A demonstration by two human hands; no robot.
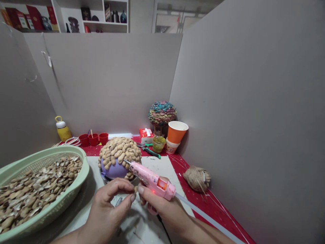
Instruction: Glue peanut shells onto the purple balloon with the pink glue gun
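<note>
My right hand (166, 205) is wrapped round a pink hot glue gun (147, 174), its nozzle pointing up and left toward a purple balloon (114, 169). A clear glue stick (200, 210) sticks out of the gun's back. Peanut shells (122, 149) cover the balloon's top and sides, with a bare purple patch facing me. My left hand (108, 200) is closed in a pinch just below, with a small peanut shell (136, 189) at its fingertips. The right thumb is close beside that shell; whether it touches cannot be told. The balloon rests in a dark bowl, mostly hidden.
At left stands a green basket (85, 162) of loose peanut shells. Behind are red cups (93, 139), a yellow bottle (64, 131), pliers (151, 152), a tissue pack (146, 135), paper cups (177, 132) and a coloured shell dome (162, 113). Twine (196, 178) lies by the right partition (248, 101).
</note>
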